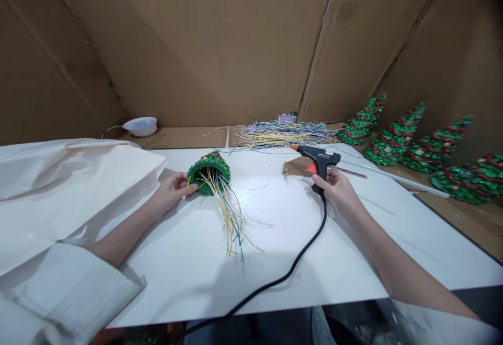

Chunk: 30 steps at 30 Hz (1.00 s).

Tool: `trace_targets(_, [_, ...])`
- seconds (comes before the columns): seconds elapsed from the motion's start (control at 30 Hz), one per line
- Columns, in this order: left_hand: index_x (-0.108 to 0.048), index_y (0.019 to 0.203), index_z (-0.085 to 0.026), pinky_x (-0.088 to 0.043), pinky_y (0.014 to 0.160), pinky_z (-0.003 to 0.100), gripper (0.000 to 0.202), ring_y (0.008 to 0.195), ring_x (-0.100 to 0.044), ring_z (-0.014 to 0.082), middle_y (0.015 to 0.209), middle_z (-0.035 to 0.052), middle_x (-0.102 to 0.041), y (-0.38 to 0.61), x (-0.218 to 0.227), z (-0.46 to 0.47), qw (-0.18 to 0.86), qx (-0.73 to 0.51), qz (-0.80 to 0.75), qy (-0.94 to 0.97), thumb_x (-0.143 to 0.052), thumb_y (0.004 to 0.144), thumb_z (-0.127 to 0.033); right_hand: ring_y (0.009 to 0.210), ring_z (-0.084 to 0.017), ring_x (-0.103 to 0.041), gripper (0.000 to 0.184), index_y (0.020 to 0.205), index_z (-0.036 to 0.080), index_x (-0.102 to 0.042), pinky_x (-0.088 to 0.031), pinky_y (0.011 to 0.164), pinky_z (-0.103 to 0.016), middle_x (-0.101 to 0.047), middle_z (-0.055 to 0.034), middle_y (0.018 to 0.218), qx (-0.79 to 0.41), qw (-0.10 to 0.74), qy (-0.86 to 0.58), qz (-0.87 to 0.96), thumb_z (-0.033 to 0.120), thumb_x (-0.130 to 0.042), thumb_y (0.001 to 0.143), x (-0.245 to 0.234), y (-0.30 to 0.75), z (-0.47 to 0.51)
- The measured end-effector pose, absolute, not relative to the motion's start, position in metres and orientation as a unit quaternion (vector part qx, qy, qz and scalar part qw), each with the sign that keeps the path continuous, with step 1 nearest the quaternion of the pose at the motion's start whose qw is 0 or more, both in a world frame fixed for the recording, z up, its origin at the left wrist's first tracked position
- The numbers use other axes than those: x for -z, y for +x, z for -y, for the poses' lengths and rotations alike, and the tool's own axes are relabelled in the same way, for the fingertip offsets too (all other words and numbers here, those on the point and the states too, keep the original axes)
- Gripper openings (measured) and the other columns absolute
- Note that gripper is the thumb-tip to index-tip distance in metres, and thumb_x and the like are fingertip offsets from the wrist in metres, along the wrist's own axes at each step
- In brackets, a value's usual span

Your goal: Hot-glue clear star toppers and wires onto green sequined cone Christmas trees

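My left hand grips the rim of a small green Christmas tree that lies on its side, its hollow base facing me. Out of that opening spills a bundle of thin yellow, white and green wires, trailing over the white table. In my right hand is a black and orange hot glue gun, held by its handle with the nozzle pointing left. A clear glue stick seems to extend to the right from behind the gun. The gun's black cord runs down toward the table's front edge.
Several decorated Christmas trees stand or lean along the right side. Behind the gun lies a pile of loose wires, with a brown scrap nearer. A white bowl sits back left, and white sheeting covers the table's left.
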State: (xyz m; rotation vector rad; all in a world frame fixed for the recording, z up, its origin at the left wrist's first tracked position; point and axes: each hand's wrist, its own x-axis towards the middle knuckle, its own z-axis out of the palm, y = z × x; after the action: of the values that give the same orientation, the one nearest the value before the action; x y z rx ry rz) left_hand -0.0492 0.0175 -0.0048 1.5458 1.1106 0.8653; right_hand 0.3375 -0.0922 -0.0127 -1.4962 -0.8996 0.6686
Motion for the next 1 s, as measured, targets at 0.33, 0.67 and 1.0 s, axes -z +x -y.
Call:
trace_targets(0.33, [-0.056,0.075,-0.015,-0.038,0.054,0.024,0.034,0.055,-0.047,0.0102,0.059,-0.0021,-0.054,-0.05,0.009,-0.021,0.513,-0.37,-0.452,0.629,-0.077,0.06,-0.037,0.064,-0.012,-0.053,0.047,0.083,0.016,-0.055,-0.044,0.059,-0.025,-0.057,0.0002,0.071,-0.349,0.576,-0.602,0.43,0.05,-0.075,0.056,0.003,0.32,0.099])
trace_targets(0.67, [-0.053,0.071,-0.017,-0.038,0.053,0.024,0.034,0.054,-0.048,0.0102,0.056,-0.004,-0.054,-0.048,0.006,-0.016,0.52,-0.38,-0.455,0.615,-0.078,0.055,-0.034,0.053,-0.01,-0.043,0.041,0.097,0.013,-0.057,-0.035,0.055,-0.025,-0.045,0.0037,0.055,-0.417,0.482,-0.516,0.572,0.05,-0.052,0.082,-0.001,0.264,0.108])
trace_targets(1.0, [-0.052,0.076,-0.016,-0.037,0.053,0.023,0.035,0.053,-0.049,0.0088,0.059,-0.0048,-0.054,-0.052,0.011,-0.018,0.538,-0.376,-0.439,0.613,-0.076,0.06,-0.035,0.057,-0.009,-0.04,0.037,0.073,0.013,-0.055,-0.03,0.052,-0.022,-0.047,0.0012,0.061,-0.322,0.383,-0.535,0.68,0.048,-0.049,0.083,-0.026,0.18,0.08])
